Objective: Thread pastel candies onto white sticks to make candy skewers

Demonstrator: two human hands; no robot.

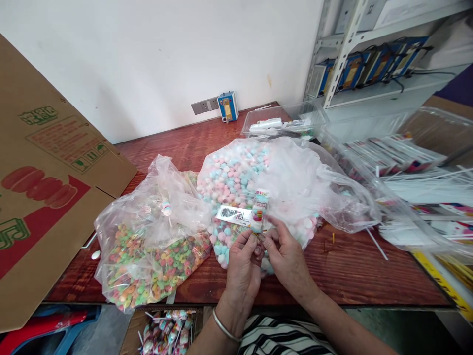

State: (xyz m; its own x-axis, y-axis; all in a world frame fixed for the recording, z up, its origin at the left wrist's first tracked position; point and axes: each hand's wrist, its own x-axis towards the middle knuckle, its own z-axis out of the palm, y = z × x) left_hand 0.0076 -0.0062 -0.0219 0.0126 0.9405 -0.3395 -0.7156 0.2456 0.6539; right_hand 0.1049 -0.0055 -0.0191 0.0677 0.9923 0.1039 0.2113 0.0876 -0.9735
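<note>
Between both hands stands a small wrapped candy lollipop (259, 212), upright in a printed see-through wrapper with striped, colourful candy inside. My left hand (244, 261) pinches the gathered lower end of the wrapper. Thumb and fingers of my right hand (286, 254) close on the same spot, where a bit of gold-coloured tie seems to show. A white printed wrapper (233, 215) lies just left of the lollipop. Beneath it is a large plastic bag of pink, blue and white marshmallows (236, 170). The stick, if any, is hidden by my fingers.
Left lies a bag of colourful ring candies (158, 266), beside a cardboard box (48, 162). Below the table edge, another box holds finished-looking lollipops (168, 333). Plastic trays (410, 162) with wrappers and white sticks stand right. A blue device (228, 107) leans at the wall.
</note>
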